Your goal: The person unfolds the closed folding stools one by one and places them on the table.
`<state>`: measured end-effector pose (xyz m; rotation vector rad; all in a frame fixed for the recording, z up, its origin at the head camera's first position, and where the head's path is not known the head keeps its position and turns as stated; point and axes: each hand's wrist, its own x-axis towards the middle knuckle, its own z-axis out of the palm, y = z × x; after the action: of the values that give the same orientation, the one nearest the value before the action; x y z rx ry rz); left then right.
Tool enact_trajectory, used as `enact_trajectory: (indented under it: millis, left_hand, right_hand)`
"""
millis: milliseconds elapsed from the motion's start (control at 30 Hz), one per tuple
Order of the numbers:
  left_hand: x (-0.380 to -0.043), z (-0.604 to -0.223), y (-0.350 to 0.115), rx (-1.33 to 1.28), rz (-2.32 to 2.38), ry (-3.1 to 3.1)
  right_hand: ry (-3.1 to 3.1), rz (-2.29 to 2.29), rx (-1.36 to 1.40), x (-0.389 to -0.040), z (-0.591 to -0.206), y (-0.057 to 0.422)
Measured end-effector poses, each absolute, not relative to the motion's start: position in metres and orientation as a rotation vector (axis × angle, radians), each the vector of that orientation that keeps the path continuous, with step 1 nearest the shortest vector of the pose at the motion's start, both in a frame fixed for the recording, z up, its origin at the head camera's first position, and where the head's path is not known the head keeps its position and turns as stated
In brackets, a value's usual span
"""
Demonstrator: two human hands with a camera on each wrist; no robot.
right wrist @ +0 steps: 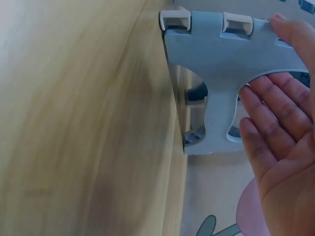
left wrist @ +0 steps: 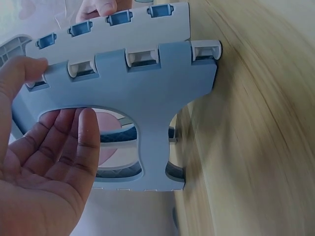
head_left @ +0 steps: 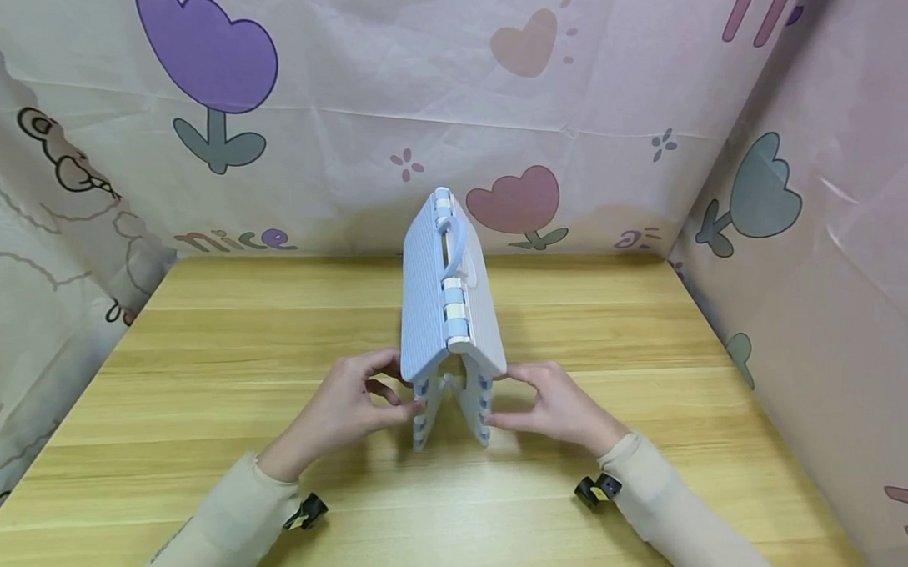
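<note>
A light blue and white folding step stool stands half folded on the wooden table, its top bent into a peak with a carrying handle along the ridge. From the left side my left hand holds one leg panel; its thumb lies on the hinged edge and its fingertips reach in at the arched cut-out. My right hand grips the opposite leg panel likewise, thumb on the edge and fingertips at the opening. The folding joint between the legs is partly hidden under the top.
The wooden table extends on both sides of the stool. A patterned cloth hangs behind the table's back edge and along both sides. On each wrist sits a small black camera, the left one and the right one.
</note>
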<state>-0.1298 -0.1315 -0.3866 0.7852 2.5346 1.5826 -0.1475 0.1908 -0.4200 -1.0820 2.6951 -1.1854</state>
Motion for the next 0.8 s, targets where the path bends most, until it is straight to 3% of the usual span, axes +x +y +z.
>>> enact_trajectory:
  millis: [800]
  left_hand:
    - [-0.128,-0.389,-0.147,0.873,1.524,2.656]
  right_hand:
    - [2.747,-1.120,-1.104,-0.148,-0.417,0.212]
